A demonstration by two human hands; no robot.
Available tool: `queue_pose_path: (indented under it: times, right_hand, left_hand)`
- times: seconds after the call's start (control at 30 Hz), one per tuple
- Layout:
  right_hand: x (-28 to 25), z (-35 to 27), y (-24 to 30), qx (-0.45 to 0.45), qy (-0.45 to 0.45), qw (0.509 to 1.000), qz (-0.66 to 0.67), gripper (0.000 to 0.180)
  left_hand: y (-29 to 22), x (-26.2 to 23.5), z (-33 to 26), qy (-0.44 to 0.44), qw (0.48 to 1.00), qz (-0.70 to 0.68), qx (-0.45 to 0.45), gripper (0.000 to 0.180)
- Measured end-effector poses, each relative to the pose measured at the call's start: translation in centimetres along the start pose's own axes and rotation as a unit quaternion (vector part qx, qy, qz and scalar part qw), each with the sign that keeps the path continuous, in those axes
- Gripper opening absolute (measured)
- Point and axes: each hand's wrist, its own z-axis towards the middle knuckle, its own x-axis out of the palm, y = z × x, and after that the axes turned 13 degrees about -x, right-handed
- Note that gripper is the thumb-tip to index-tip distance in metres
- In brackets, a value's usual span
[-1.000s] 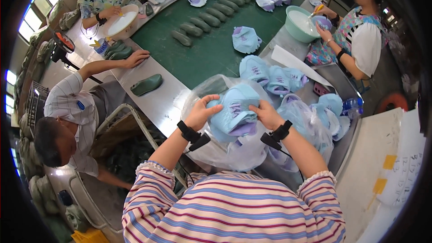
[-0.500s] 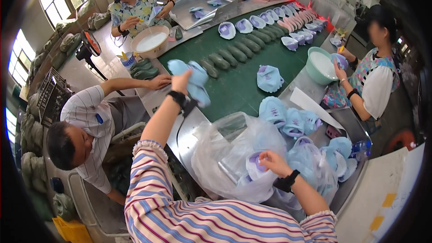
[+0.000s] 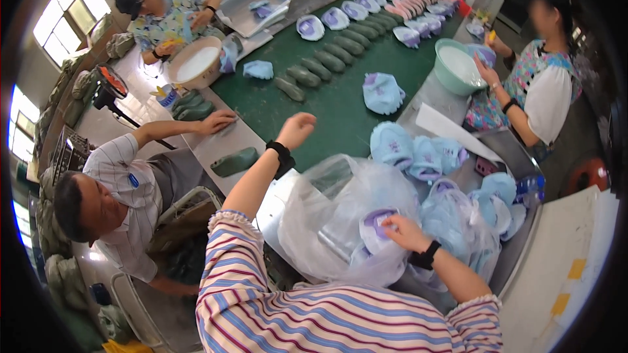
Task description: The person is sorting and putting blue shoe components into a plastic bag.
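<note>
Over the near end of the green work surface (image 3: 340, 101), my left hand (image 3: 297, 131) is held up with its fingers curled and nothing in them. My right hand (image 3: 404, 232) pinches the edge of a white and purple shoe upper (image 3: 377, 225) at the clear plastic bag (image 3: 314, 235). Several light blue shoe uppers (image 3: 425, 153) lie just beyond the bag. Another blue upper (image 3: 383, 93) rests alone on the green surface. Farther off, a blue upper (image 3: 258, 70) lies near the far left edge, and one (image 3: 229, 55) is beside the beige basin (image 3: 216, 68).
Dark green shoe lasts (image 3: 304, 77) form a row along the surface, flanked by upturned uppers (image 3: 310, 27). One last (image 3: 235, 162) lies at the near left edge beside a seated co-worker (image 3: 124, 202). At right, another co-worker (image 3: 540, 91) works over a mint basin (image 3: 451, 68).
My left hand has let go of the blue shoe uppers and moved right; they now lie toward the far left co-worker. My right hand stays at the bag. The view has shifted slightly.
</note>
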Motion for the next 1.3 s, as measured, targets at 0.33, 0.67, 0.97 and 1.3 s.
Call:
queue_pose_path:
  times: [0.33,0.67,0.97,1.3]
  right_hand:
    - [-4.1,-1.5,-1.9,0.099,0.098,0.978,-0.157,0.064]
    - [-2.9,-1.1,-2.7,-0.025,0.140,0.989,-0.043,0.048]
    - [-2.3,-3.2,0.5,-0.109,0.026,0.934,-0.340,0.027]
    - [9.9,4.0,-3.0,0.008,0.287,0.881,-0.377,0.019]
  left_hand:
    - [-1.4,17.3,-20.0,0.327,0.857,0.362,0.168,0.072]
    - [2.2,22.5,-21.7,0.145,0.920,0.308,0.193,0.063]
    - [1.7,9.6,-22.3,0.123,0.868,-0.450,-0.171,0.042]
    - [4.3,6.8,-25.6,0.026,0.815,-0.554,-0.165,0.043]
